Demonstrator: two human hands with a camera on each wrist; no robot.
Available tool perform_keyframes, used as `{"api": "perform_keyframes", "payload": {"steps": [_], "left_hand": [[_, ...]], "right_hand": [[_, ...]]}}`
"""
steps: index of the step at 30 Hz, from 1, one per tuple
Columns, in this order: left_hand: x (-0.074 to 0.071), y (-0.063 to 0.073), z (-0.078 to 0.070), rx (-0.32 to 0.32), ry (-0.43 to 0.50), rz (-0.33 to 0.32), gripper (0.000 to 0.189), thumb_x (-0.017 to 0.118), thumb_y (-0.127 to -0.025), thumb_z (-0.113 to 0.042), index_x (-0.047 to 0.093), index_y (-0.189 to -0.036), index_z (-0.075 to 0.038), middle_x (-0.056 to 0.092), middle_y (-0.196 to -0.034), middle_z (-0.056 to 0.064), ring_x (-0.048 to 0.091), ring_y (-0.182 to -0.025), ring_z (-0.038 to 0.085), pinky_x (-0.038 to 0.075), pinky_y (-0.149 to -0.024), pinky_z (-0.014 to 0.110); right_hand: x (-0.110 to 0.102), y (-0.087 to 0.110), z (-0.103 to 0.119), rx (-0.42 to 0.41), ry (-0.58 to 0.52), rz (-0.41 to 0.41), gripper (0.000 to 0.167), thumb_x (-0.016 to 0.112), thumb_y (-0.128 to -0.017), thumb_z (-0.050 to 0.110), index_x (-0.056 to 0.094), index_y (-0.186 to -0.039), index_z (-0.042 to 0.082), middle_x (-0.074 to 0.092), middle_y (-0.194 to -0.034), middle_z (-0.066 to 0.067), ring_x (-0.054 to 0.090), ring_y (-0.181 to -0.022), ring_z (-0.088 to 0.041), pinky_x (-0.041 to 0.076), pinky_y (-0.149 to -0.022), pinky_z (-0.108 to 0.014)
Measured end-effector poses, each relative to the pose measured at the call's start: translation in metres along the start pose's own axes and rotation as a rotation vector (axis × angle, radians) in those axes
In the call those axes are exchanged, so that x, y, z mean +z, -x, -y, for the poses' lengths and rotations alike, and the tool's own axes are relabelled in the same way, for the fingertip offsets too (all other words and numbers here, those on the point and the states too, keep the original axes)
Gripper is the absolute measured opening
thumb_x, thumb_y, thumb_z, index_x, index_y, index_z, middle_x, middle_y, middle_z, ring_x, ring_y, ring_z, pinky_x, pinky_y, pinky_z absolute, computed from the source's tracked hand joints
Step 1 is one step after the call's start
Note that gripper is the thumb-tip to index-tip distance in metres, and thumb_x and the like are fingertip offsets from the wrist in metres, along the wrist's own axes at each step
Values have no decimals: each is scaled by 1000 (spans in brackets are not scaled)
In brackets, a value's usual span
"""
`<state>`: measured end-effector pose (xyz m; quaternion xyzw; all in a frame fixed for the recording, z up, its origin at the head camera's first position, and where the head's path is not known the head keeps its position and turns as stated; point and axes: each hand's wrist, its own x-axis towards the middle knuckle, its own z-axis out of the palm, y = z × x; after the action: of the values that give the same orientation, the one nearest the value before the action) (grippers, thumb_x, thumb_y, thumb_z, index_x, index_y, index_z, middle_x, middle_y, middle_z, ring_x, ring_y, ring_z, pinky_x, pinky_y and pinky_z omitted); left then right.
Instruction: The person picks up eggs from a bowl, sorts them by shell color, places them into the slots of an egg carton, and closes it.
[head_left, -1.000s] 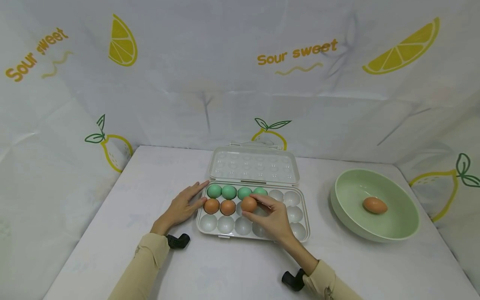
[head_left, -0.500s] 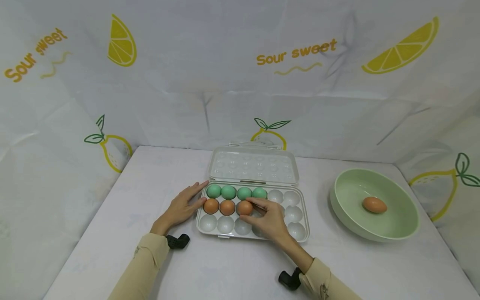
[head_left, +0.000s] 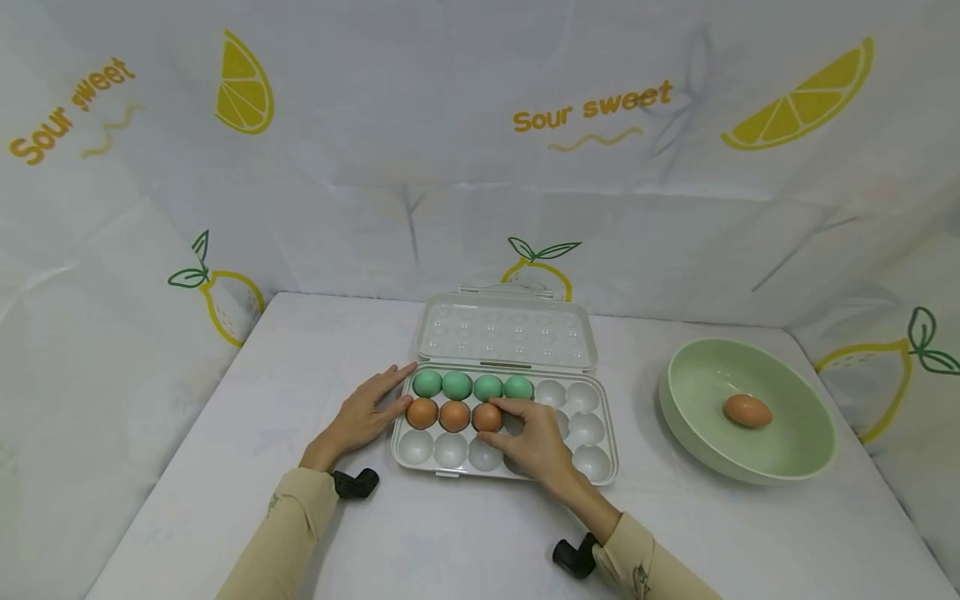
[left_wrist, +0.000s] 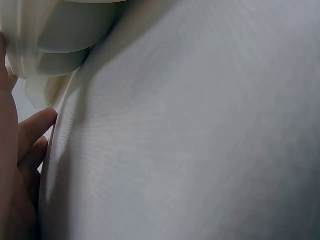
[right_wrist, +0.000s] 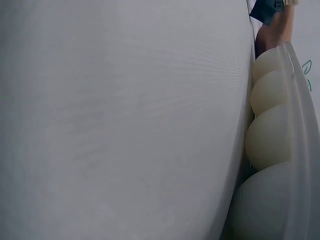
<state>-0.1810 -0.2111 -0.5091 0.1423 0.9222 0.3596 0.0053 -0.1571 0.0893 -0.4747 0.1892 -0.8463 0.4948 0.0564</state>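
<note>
In the head view, a white plastic egg tray [head_left: 450, 451] lies on the table with its lid folded back. Several green eggs [head_left: 457, 385] fill the left part of its back row. Two brown eggs [head_left: 438, 415] sit at the left of the middle row. My right hand [head_left: 536, 442] pinches a third brown egg [head_left: 487, 418] between thumb and fingers, down in the cup beside them. My left hand [head_left: 363, 412] rests against the tray's left end, fingers extended. The left wrist view shows its fingers [left_wrist: 37, 127] beside the tray's underside.
To the right stands a wide green bowl [head_left: 701, 442] with one brown egg [head_left: 747, 411] inside. The clear lid [head_left: 506, 333] lies open behind the tray, near the printed backdrop cloth [head_left: 465, 208]. Rounded cup undersides [right_wrist: 270, 140] run along the right wrist view.
My right hand has moved slightly left and lowered the brown egg into the third cup of the middle row. The left hand has stayed at the tray's end.
</note>
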Motion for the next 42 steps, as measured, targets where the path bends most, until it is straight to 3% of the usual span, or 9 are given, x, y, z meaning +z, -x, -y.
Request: {"api": "perform_keyframes", "payload": {"steps": [9, 13, 18, 26, 31, 38, 42], "left_hand": [[-1, 0, -1, 4, -3, 0, 58, 61, -102, -34, 44, -156, -22, 44, -161, 14, 37, -151, 42, 27, -124, 68], [0, 0, -1, 3, -4, 3, 58, 61, -102, -34, 44, -157, -22, 43, -161, 14, 37, -151, 43, 27, -123, 68], [-1, -1, -1, 5, -1, 1, 58, 61, -102, -35, 44, -157, -23, 43, -162, 14, 37, -151, 43, 27, -124, 68], [0, 0, 0, 13, 0, 1, 58, 61, -102, -34, 43, -157, -22, 43, -161, 15, 37, -151, 42, 27, -125, 66], [0, 1, 0, 13, 4, 2, 58, 61, -102, -33, 44, -157, -22, 43, -161, 15, 37, -151, 43, 26, -125, 65], [1, 1, 0, 26, 1, -6, 57, 61, -103, -33, 44, -156, -22, 44, -161, 15, 38, -151, 43, 27, -125, 65], [1, 1, 1, 30, -6, -9, 57, 61, -103, -33, 44, -156, -22, 44, -161, 15, 38, -150, 43, 28, -124, 67]], "right_hand": [[1, 0, -3, -60, 39, -13, 50, 94, -68, 6, 76, -113, -4, 79, -111, -15, 75, -108, -28, 62, -93, -41], [-2, 0, -1, -11, 15, 3, 53, 95, -68, 11, 76, -116, -3, 79, -112, -13, 74, -112, -26, 61, -97, -41], [-9, -1, 1, 47, -39, 4, 53, 95, -68, 15, 77, -116, 1, 80, -110, -8, 74, -110, -25, 60, -98, -38], [-19, -5, -3, 8, -173, -2, 42, 90, -76, 6, 76, -115, -4, 78, -111, -18, 74, -106, -37, 62, -94, -34], [-26, -5, -5, 7, -201, -33, 38, 90, -77, 9, 78, -111, -3, 79, -108, -18, 76, -104, -27, 60, -94, -22], [-37, -9, -10, -40, -219, -58, 34, 87, -75, -2, 76, -107, -10, 77, -104, -26, 76, -98, -21, 63, -91, -31], [-49, -13, -12, -48, -197, -80, 35, 87, -76, -3, 76, -108, -9, 77, -108, -25, 76, -100, -17, 61, -92, -21]]}}
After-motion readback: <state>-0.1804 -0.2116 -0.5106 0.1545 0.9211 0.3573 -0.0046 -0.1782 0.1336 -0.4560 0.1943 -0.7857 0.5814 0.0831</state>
